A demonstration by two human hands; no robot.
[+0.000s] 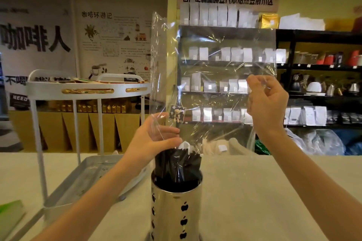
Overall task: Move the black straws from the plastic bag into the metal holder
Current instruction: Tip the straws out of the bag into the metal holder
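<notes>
A shiny metal holder (176, 207) with apple-shaped cutouts stands on the counter near me. A bundle of black straws (177, 164) sticks up out of its mouth, upright. A large clear plastic bag (215, 76) hangs above the straws, its lower end still around their tops. My left hand (154, 139) pinches the bag's lower part just above the straws. My right hand (266, 101) is raised higher, gripping the bag's right side. A small bear sticker (177, 114) shows on the bag.
A white two-tier rack (88, 88) stands at the left on the pale counter (274, 191), its lower metal tray (94, 172) close to my left forearm. A green object (9, 213) lies at the left edge. Shelves of white pouches (221, 55) fill the background.
</notes>
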